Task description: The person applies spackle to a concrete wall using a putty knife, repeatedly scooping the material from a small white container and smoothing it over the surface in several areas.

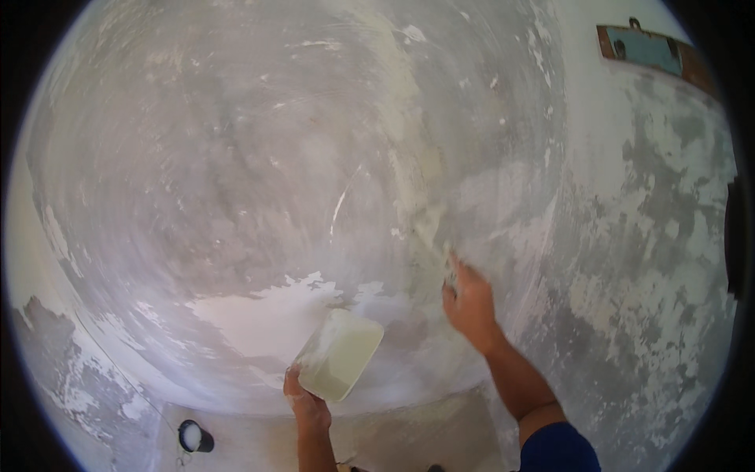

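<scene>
My left hand (pixel 305 400) grips the side of a pale plastic tub (pixel 340 354) holding cream-coloured material, held low in front of the wall (pixel 259 181). My right hand (pixel 470 307) is closed on a small spreading tool (pixel 447 253), smeared pale and blurred, at the wall just right of centre. A band of cream coating runs up the wall above the tool, over patchy grey plaster with white areas. The tool's blade is hard to make out against the coating.
A dark bucket (pixel 201 436) with white contents stands on the floor (pixel 393 436) at lower left. A thin cord hangs along the left wall. The right wall (pixel 645 259) is patchy, with a framed fixture (pixel 645 51) high up and a dark edge at the far right.
</scene>
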### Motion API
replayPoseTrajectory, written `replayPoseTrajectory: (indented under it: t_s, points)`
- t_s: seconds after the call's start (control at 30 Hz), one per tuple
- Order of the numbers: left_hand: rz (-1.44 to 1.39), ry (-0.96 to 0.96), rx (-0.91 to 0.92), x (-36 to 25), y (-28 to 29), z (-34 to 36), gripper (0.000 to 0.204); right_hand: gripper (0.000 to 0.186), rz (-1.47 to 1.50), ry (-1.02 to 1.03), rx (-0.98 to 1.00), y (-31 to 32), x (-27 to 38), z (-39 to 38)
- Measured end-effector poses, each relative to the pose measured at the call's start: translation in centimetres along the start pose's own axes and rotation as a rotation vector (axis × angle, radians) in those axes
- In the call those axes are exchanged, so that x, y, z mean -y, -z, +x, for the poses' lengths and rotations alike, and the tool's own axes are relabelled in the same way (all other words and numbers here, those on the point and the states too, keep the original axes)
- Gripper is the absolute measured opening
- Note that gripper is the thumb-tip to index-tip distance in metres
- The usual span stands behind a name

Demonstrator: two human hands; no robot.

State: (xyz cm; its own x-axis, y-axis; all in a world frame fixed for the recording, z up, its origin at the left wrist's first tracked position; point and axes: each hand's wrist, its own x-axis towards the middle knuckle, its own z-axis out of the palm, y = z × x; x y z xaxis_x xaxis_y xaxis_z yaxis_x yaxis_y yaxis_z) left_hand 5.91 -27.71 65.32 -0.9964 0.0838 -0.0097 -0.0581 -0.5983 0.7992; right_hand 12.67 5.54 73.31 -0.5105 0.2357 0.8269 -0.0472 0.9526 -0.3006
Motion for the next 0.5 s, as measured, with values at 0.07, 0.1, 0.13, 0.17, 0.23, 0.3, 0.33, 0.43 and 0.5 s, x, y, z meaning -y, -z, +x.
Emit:
replayPoseTrajectory:
  t_s: [0.07, 0.1, 0.13, 0.17, 0.23, 0.3, 0.33, 0.43, 0.5]
  points:
    - [0.025, 0.013, -0.009, 0.5, -0.2, -0.1, 0.051, 0.073, 0.083, 0.034, -0.137, 1.7, -0.3, 3.8]
    - [0.027, 0.012, 0.025, 0.5, -0.2, -0.1, 0.051, 0.066, 0.101, 0.007, -0.183, 2.8, 0.7, 6.3]
    - [0.024, 0.014, 0.066, 0.7, -0.4, -0.1, 0.051, 0.06, 0.11, -0.019, -0.233, 3.7, 1.5, 8.6]
    - [0.046, 0.009, 0.075, 0.9, -0.6, -0.1, 0.052, 0.06, 0.123, -0.024, -0.236, 3.5, 1.6, 10.4]
    - [0.013, 0.021, 0.072, 1.2, -1.6, -0.5, 0.045, 0.062, -0.005, 0.008, -0.203, 3.1, 1.6, 12.1]
    - [-0.046, 0.046, 0.099, 1.8, -2.7, -0.4, 0.039, 0.066, -0.07, -0.066, -0.143, -0.1, 0.9, 10.5]
    - [-0.044, 0.073, 0.089, 2.1, -2.8, -0.6, 0.039, 0.07, -0.135, -0.138, -0.067, -1.9, 0.3, 8.4]
    - [-0.05, 0.058, 0.078, 1.6, -2.8, -0.5, 0.037, 0.071, -0.077, -0.217, 0.157, -3.0, 1.8, 1.7]
    - [0.003, -0.001, 0.068, 0.9, -1.0, 0.0, 0.035, 0.069, -0.07, -0.207, 0.261, -1.4, 2.2, -0.9]
